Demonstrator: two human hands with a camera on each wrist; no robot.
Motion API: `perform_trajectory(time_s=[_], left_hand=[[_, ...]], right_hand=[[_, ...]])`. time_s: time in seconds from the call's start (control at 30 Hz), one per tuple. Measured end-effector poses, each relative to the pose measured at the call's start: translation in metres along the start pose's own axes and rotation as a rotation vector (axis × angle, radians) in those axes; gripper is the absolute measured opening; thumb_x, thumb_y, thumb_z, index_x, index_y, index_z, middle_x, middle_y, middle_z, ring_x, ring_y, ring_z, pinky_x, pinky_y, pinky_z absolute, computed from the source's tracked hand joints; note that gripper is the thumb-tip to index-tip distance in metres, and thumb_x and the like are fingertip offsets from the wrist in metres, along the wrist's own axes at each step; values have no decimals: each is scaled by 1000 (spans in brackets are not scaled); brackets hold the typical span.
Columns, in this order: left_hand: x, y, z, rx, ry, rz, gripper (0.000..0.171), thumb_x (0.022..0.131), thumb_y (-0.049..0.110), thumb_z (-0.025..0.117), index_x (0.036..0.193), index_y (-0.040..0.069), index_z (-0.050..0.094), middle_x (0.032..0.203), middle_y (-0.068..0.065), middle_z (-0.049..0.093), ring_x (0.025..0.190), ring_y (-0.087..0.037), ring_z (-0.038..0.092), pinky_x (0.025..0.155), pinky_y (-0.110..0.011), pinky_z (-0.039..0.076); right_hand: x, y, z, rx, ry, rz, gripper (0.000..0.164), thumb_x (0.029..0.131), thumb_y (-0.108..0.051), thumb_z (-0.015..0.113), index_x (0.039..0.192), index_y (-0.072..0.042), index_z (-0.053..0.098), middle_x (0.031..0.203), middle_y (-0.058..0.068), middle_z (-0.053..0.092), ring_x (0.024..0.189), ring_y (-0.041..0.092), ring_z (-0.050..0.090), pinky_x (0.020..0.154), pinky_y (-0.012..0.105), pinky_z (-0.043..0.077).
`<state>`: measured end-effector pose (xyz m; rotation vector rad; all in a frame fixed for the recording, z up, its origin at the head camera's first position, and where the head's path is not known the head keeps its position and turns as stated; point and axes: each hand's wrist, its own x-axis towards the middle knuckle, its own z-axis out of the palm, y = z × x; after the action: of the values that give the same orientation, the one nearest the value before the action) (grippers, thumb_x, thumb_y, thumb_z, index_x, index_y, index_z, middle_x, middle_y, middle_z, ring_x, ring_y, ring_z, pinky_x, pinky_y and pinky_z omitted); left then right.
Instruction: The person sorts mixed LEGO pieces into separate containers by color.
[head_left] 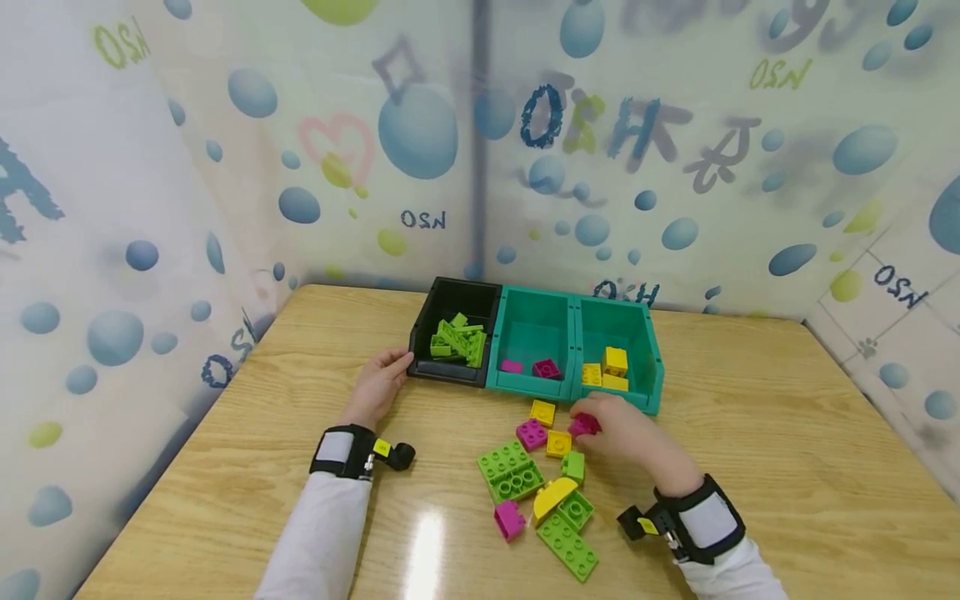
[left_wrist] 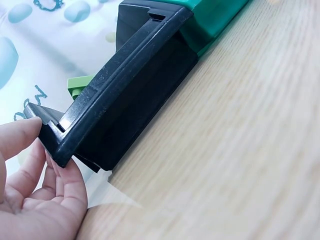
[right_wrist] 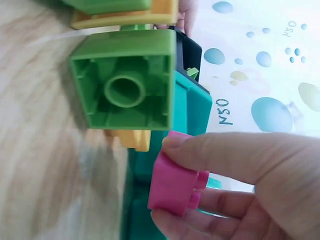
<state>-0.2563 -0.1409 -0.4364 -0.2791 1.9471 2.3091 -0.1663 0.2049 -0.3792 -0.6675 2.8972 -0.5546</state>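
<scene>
A: Two white sleeves [head_left: 315, 533] come in from the near edge. What lies between them?

B: Loose bricks on the worktop [head_left: 750, 433]. Nearest is a long green brick [head_left: 568, 546], studs up; left of it, a pink brick [head_left: 510, 521] on its side.

A: And beyond those?

B: A curved yellow piece [head_left: 553, 500] touching a square green brick [head_left: 576, 510], then more green, yellow and pink ones farther up.

A: The right hand [head_left: 626, 433]?

B: It pinches a pink block [head_left: 584, 425] between thumb and fingers, just near of the right teal bin [head_left: 611, 321].

A: And the left hand [head_left: 378, 387]?

B: Thumb and fingers pinch the near left corner of the black bin [head_left: 450, 373], which holds green bricks [head_left: 457, 337].

A: The other bins?

B: The middle teal bin [head_left: 532, 321], touching the black one, has two pink pieces [head_left: 546, 369]; the right one has yellow bricks [head_left: 615, 362] toward its near side.

A: Farthest off?

B: A pale wall covering [head_left: 450, 242] with blue and green spots.
</scene>
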Motion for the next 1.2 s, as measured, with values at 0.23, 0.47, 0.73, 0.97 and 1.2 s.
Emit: perform_trajectory(time_s=[0.23, 0.47, 0.73, 0.97, 1.2], left_hand=[[-2, 1, 1, 6, -1, 7, 18, 98, 11, 50, 112, 0, 50, 99, 3, 46, 85, -5, 45, 74, -17, 41], [-2, 0, 1, -2, 2, 7, 17, 98, 10, 50, 112, 0, 51, 99, 3, 47, 84, -5, 46, 74, -16, 41], [-2, 0, 1, -21, -3, 23, 12, 97, 10, 52, 106, 2, 53, 97, 4, 48, 83, -4, 47, 74, -16, 42], [-2, 0, 0, -22, -4, 20, 11, 98, 10, 51, 106, 3, 53, 96, 4, 47, 82, -4, 46, 74, -16, 41], [0, 0, 0, -31, 1, 8, 10, 97, 10, 52, 105, 3, 53, 97, 3, 48, 83, -4, 48, 74, -17, 42]], right_hand=[[9, -6, -10, 6, 50, -63, 24, 84, -11, 71, 107, -5, 65, 98, 6, 64, 86, 19, 57, 75, 33, 53], [30, -12, -11, 15, 174, -146, 28, 85, -10, 70, 111, -3, 64, 106, 10, 63, 96, 25, 59, 82, 38, 53], [53, -11, -7, -22, 244, -177, 28, 85, -12, 70, 111, -4, 63, 107, 10, 61, 91, 22, 57, 80, 36, 53], [72, -15, -9, -123, 187, -186, 27, 87, -15, 69, 112, -4, 63, 107, 10, 59, 89, 22, 58, 80, 35, 54], [87, -15, -6, -188, 142, -193, 26, 88, -11, 67, 113, -3, 64, 104, 11, 59, 86, 22, 60, 81, 33, 54]])
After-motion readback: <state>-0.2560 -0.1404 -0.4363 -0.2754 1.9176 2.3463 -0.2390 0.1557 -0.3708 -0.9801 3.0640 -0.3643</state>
